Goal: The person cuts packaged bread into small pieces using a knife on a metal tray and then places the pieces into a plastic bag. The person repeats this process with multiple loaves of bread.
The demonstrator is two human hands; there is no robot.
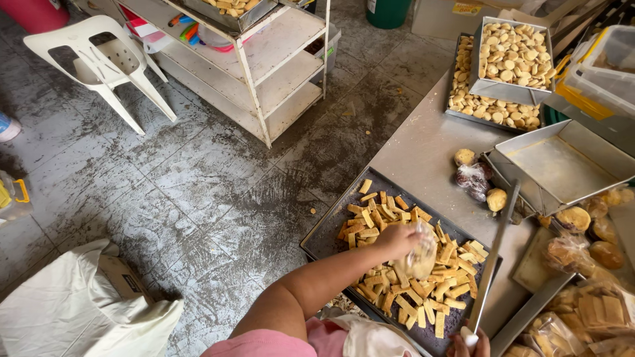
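Head view: could scatter biscuit sticks off the dark tray, overhanging the bench edge, if scooped roughly. Left hand clasping a clear plastic bag, resting right on the pile mid-tray. Right hand at bottom edge, closed on a long metal strip slanting past the tray's right side. Packed bags just beside.

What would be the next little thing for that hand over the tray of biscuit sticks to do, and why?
Probably drop more sticks into the small clear bag. The left hand holds it right over the dark tray, where rectangular biscuits lie loose.
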